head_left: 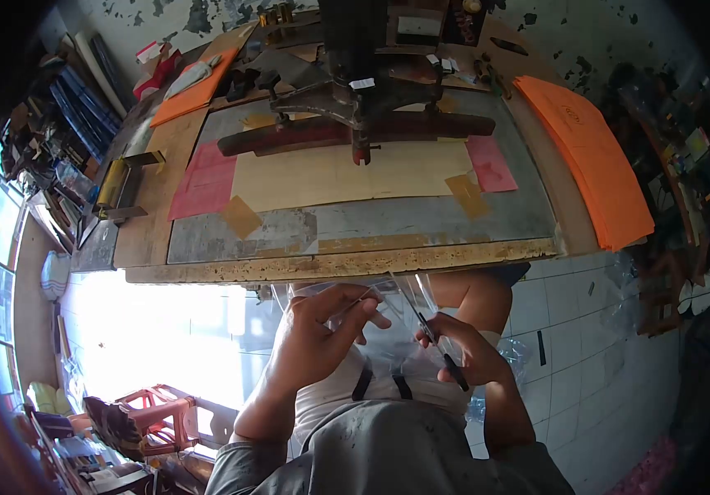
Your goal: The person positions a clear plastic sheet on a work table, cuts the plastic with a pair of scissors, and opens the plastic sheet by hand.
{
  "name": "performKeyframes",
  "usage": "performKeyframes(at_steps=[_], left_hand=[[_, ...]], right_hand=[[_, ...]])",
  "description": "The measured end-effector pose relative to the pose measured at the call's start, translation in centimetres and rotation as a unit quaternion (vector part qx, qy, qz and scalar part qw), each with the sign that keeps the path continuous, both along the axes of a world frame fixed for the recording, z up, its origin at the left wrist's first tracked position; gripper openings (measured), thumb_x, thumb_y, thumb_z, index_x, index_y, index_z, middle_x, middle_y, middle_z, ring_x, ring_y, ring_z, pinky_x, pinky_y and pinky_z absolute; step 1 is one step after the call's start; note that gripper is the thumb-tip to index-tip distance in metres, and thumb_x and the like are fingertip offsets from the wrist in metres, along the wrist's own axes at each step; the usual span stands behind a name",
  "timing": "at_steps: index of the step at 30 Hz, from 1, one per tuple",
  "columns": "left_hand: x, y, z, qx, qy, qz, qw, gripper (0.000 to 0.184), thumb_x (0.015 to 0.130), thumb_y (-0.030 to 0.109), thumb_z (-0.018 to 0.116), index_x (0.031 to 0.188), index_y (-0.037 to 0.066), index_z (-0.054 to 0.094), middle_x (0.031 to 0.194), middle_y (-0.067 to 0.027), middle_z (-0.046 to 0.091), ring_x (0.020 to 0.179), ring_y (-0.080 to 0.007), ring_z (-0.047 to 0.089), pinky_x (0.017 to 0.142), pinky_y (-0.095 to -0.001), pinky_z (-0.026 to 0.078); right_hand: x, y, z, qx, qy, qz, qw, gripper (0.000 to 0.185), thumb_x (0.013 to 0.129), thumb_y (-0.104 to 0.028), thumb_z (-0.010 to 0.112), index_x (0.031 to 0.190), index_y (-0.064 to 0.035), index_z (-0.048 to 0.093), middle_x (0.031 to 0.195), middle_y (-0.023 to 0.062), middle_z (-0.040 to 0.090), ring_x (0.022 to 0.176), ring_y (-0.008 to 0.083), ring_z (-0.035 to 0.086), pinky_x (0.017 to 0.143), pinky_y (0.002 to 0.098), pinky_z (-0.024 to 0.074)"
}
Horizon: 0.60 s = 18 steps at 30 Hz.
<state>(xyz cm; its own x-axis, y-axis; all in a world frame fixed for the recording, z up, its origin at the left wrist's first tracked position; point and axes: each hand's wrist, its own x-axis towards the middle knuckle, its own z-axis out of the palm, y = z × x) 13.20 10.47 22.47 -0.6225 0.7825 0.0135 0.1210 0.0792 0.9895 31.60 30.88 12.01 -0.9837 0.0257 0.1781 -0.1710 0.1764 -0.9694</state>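
My left hand [318, 334] is raised over my lap with thumb and forefinger pinched on the edge of a clear plastic sheet [426, 289]. To its right, my right hand [477, 353] is wrapped around a pair of scissors [455, 373] with black handles. Their thin blades point up and to the left, towards the table edge, and lie against the plastic. How far the blades are apart is hard to make out. Much of the sheet is see-through, so its full outline cannot be told.
Ahead stands a worktable [338, 252] with a dark metal press frame [355, 107] above pale yellow paper [355, 177] and pink sheets [206, 177]. Orange sheets [590, 165] are stacked at the right. A red plastic stool [161, 417] stands on the floor at lower left.
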Motion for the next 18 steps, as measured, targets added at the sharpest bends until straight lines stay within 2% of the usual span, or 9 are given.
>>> performKeyframes(at_steps=[2, 3, 6, 9, 12, 15, 18], left_hand=[[0.0, -0.6, -0.3, -0.003, 0.004, 0.001, 1.0, 0.018, 0.103, 0.012, 0.062, 0.106, -0.005, 0.067, 0.089, -0.0113, 0.077, 0.078, -0.0147, 0.073, 0.063, -0.0271, 0.058], [0.0, -0.9, -0.4, -0.004, 0.007, 0.003, 1.0, 0.019, 0.103, 0.013, 0.062, 0.107, -0.005, 0.067, 0.09, -0.0105, 0.077, 0.078, -0.0136, 0.073, 0.062, -0.0263, 0.058], [0.0, -1.7, 0.0, -0.005, 0.007, 0.002, 1.0, 0.017, 0.102, 0.013, 0.063, 0.106, -0.004, 0.066, 0.09, -0.0112, 0.077, 0.078, -0.0142, 0.073, 0.065, -0.0275, 0.058], [0.3, -1.9, 0.3, -0.007, 0.025, -0.006, 1.0, 0.016, 0.101, 0.011, 0.064, 0.106, -0.005, 0.065, 0.091, -0.012, 0.077, 0.077, -0.0145, 0.072, 0.068, -0.0288, 0.057], [0.7, -2.0, 0.1, -0.019, 0.042, -0.011, 0.999, 0.014, 0.101, 0.009, 0.064, 0.105, -0.005, 0.064, 0.092, -0.0124, 0.078, 0.076, -0.0147, 0.071, 0.07, -0.0295, 0.056], [1.0, -2.2, -0.1, 0.009, 0.043, -0.014, 0.999, 0.013, 0.101, 0.007, 0.063, 0.105, -0.004, 0.064, 0.093, -0.0125, 0.077, 0.077, -0.0146, 0.071, 0.07, -0.0291, 0.056], [1.0, -2.3, -0.2, 0.01, 0.027, -0.022, 0.999, 0.011, 0.101, 0.006, 0.062, 0.104, -0.004, 0.064, 0.094, -0.0124, 0.077, 0.079, -0.0151, 0.072, 0.07, -0.0289, 0.056]], right_hand=[[-0.3, -0.9, 0.1, -0.033, -0.006, 0.033, 0.999, 0.062, 0.078, -0.037, 0.088, 0.12, 0.0002, 0.061, 0.105, 0.0074, 0.058, 0.091, 0.0186, 0.055, 0.084, 0.0327, 0.0459], [-0.4, -1.1, 0.8, 0.026, -0.01, 0.025, 0.999, 0.061, 0.075, -0.033, 0.091, 0.117, -0.0002, 0.061, 0.1, 0.0069, 0.058, 0.09, 0.0177, 0.057, 0.081, 0.0321, 0.0467], [0.2, -2.1, 1.8, 0.085, -0.03, -0.046, 0.995, 0.063, 0.074, -0.043, 0.091, 0.111, 0.0003, 0.064, 0.094, 0.0048, 0.061, 0.082, 0.0157, 0.057, 0.075, 0.0301, 0.0458], [0.2, -2.6, 4.6, 0.172, -0.032, -0.105, 0.979, 0.061, 0.07, -0.04, 0.095, 0.105, -0.0013, 0.065, 0.086, 0.002, 0.06, 0.077, 0.0133, 0.056, 0.069, 0.0286, 0.0448], [0.3, -2.5, 5.9, 0.222, -0.017, -0.102, 0.97, 0.056, 0.068, -0.031, 0.096, 0.104, -0.0008, 0.065, 0.083, 0.0049, 0.06, 0.071, 0.0149, 0.061, 0.065, 0.0291, 0.0508], [0.5, -2.7, 5.8, 0.212, -0.018, -0.121, 0.97, 0.052, 0.067, -0.031, 0.097, 0.097, -0.0025, 0.065, 0.082, 0.0012, 0.059, 0.07, 0.011, 0.054, 0.062, 0.0268, 0.0431], [0.4, -3.1, 6.1, 0.23, -0.004, -0.134, 0.964, 0.049, 0.067, -0.028, 0.098, 0.094, -0.0025, 0.066, 0.078, 0.0, 0.058, 0.066, 0.0098, 0.052, 0.058, 0.026, 0.0416]])
